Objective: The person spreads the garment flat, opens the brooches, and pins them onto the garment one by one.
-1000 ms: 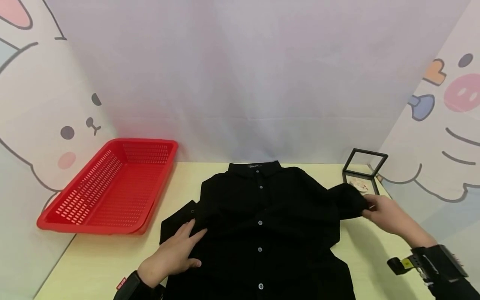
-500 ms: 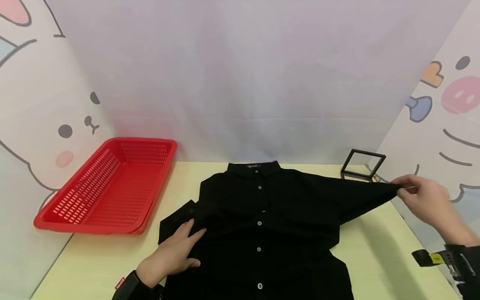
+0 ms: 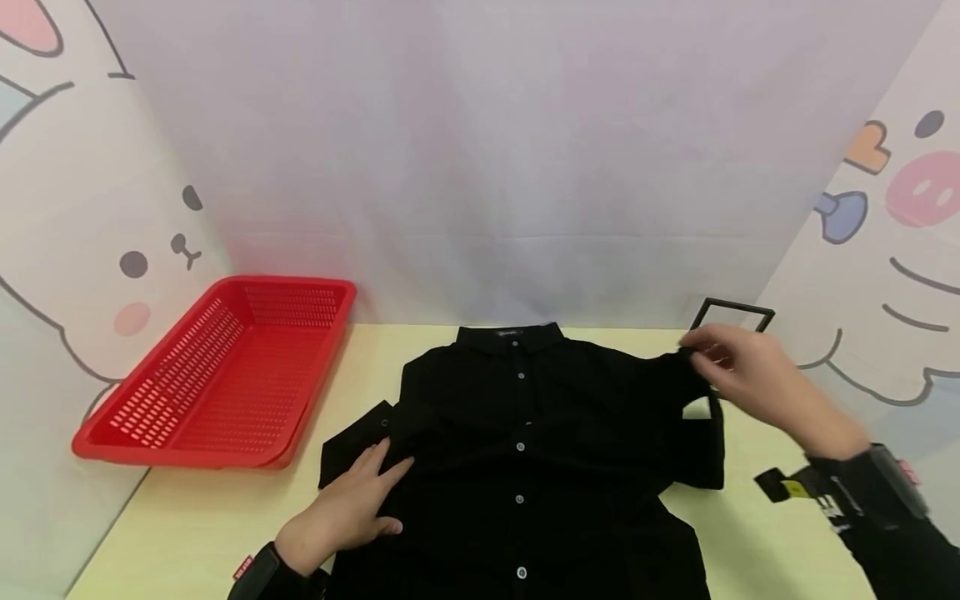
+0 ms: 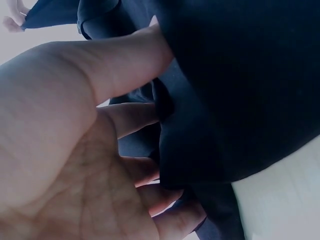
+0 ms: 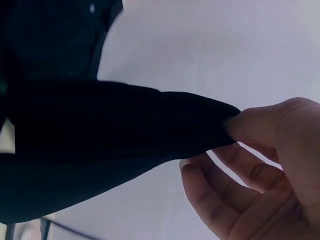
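A black button-up shirt (image 3: 465,467) lies spread on the table, collar toward the back wall. My left hand (image 3: 345,508) rests on its left side with the fingers spread, beside the folded left sleeve (image 3: 356,442). In the left wrist view, dark cloth hides the fingertips of the left hand (image 4: 95,145). At the right, my right hand (image 3: 765,383) pinches the raised sleeve (image 3: 671,375) between thumb and fingers. The right wrist view has the pinched sleeve (image 5: 150,120) tapering to the fingertips of the right hand (image 5: 265,165). Part of that sleeve hangs in a loop below.
A red perforated basket (image 3: 300,425) stands on the table's left side. A black-framed case (image 3: 731,302) sits at the back right, partly behind my right hand. The pale yellow table (image 3: 780,517) meets a curtain (image 3: 487,167) at the back.
My right hand pulled the sleeve out to the right, then brought it back left and higher, so the sleeve now folds and hangs. The left hand has stayed in place.
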`<state>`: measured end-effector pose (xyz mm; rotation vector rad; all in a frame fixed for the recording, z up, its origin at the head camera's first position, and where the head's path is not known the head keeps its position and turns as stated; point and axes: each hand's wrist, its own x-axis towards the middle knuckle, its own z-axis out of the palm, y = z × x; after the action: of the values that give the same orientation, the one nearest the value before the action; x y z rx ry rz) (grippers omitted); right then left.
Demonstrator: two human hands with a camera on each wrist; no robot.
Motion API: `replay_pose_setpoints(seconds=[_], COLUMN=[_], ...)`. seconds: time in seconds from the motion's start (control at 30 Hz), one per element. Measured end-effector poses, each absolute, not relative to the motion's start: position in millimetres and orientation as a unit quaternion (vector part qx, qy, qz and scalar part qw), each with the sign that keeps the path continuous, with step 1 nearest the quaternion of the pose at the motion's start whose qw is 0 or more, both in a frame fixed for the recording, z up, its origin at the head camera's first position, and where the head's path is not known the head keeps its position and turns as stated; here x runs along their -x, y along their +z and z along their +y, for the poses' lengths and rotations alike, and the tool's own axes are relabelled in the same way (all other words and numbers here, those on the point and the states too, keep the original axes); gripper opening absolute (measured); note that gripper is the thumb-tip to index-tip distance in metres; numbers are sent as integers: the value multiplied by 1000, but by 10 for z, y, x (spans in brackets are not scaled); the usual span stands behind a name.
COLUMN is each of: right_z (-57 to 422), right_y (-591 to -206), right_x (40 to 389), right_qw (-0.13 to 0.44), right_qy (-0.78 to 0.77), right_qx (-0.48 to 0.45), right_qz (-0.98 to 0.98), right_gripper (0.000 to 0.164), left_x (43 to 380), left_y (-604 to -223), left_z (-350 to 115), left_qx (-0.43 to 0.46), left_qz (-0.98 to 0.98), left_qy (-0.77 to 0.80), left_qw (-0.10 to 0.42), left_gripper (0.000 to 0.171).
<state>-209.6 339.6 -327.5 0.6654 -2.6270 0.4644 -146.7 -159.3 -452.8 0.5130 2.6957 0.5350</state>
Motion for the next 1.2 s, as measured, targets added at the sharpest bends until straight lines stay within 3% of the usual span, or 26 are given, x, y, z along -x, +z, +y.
replay_pose_setpoints(seconds=[0.2, 0.37, 0.67, 1.07, 1.2], right_z=[2918, 2882, 3587, 4372, 4503], right_y=[-3504, -3672, -3724, -4126, -4364], right_x=[2229, 2283, 2196, 2080, 2108], right_qw=[56, -45, -32, -137, -147], right_qy=[194, 209, 171, 190, 225], right_qx=[-287, -300, -227, -135, -115], right_qz=[-936, -930, -958, -963, -956], right_gripper=[19, 20, 14, 22, 22], left_x=[1458, 1446, 1441, 1449, 1441], left_y=[-4543, -4546, -4553, -4552, -4551], left_z=[-1596, -1593, -1575, -1565, -1557], left_qx=[-180, -183, -179, -170, -175], left_qz=[951, 950, 952, 953, 953], left_qy=[189, 194, 187, 187, 186], left_qw=[166, 162, 161, 167, 160], left_gripper=[78, 78, 78, 77, 77])
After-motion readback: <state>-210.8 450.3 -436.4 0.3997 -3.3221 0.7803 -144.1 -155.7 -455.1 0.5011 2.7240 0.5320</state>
